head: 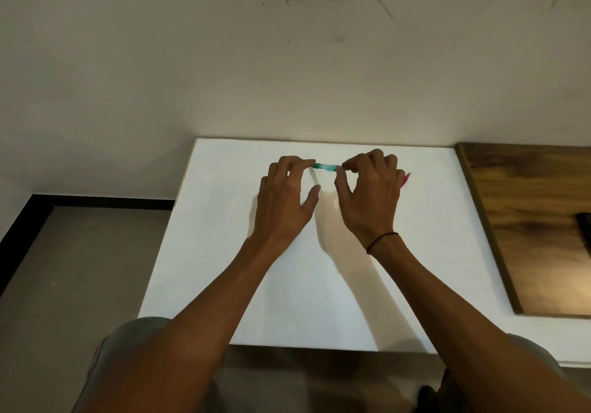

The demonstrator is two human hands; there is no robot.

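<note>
Fingertips of the left hand (286, 195) and right hand (371, 193) are pinched on opposite ends of a small green translucent strip (325, 166), held above the white rectangular tabletop (224, 252).

Small green strip (327, 166), level, stretched above white table

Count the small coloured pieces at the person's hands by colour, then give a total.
Green: 1, the green strip, held at its ends by the left hand and the right hand.
Pink: 1, the pink piece, showing at the right hand's outer edge, mostly hidden.
Total: 2
</note>
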